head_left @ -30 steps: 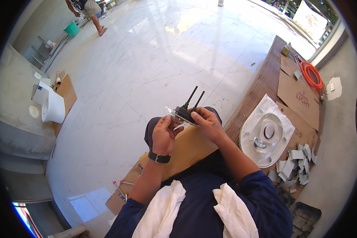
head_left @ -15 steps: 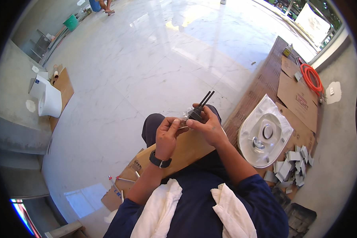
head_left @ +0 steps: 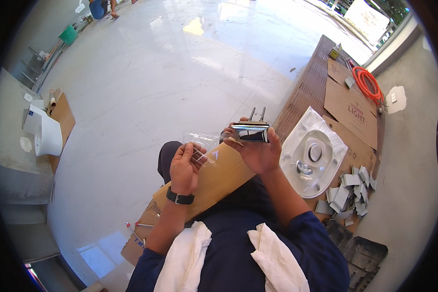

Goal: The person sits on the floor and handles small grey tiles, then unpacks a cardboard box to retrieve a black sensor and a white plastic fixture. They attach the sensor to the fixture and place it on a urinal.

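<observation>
My right hand (head_left: pixel 262 156) grips a shiny rectangular metal fitting (head_left: pixel 251 133) with two dark prongs rising from its far side. Its mirror-like face is turned up toward me. Left of it, my left hand (head_left: pixel 184 168) pinches a clear plastic bag (head_left: pixel 203 141); small pale pieces seem to show through the plastic by the fingers, too small to name. The two hands are apart, above a long tan cardboard box (head_left: pixel 219 177) that lies across my lap.
At my right, a toilet seat lid (head_left: pixel 306 168) in plastic wrap rests on flattened cardboard (head_left: pixel 348 109), near a heap of grey offcuts (head_left: pixel 350 192) and a coiled orange hose (head_left: pixel 367 83). A white toilet (head_left: pixel 48 136) stands at the left wall. Another person (head_left: pixel 98 9) is far back left.
My hands have moved apart. The right hand has turned the fitting so its shiny face shows upward, and the plastic bag now hangs from the left hand, clear of the fitting. My view has shifted slightly.
</observation>
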The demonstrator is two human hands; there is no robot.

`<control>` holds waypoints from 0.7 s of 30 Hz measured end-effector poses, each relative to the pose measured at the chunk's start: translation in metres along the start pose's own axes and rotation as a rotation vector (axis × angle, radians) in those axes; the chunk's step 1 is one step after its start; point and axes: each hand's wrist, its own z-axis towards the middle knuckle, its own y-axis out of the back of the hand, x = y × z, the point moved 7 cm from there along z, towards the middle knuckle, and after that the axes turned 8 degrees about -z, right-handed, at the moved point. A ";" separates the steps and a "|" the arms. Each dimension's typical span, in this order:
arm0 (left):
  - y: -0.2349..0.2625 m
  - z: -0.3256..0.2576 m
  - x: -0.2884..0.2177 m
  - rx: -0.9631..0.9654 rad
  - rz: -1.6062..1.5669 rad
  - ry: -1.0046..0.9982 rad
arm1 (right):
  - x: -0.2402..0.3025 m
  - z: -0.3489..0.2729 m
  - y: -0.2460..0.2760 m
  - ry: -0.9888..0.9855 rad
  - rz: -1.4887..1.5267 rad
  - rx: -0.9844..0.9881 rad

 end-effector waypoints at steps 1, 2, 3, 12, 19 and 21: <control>-0.003 0.000 -0.001 -0.002 0.044 -0.003 | 0.009 -0.002 -0.005 0.002 0.016 0.081; -0.008 -0.001 -0.002 0.007 0.082 -0.044 | 0.019 -0.010 -0.012 0.023 0.028 0.158; -0.014 -0.002 -0.003 0.018 0.121 -0.065 | 0.024 -0.018 -0.013 0.051 -0.064 0.110; -0.120 -0.026 0.080 0.497 0.619 0.266 | 0.091 -0.103 -0.014 -0.025 -0.589 -0.165; -0.191 -0.098 0.221 1.057 0.990 0.320 | 0.187 -0.260 0.022 -0.156 -0.823 -0.555; -0.205 -0.115 0.257 1.163 0.897 0.353 | 0.204 -0.307 0.027 -0.175 -0.897 -0.669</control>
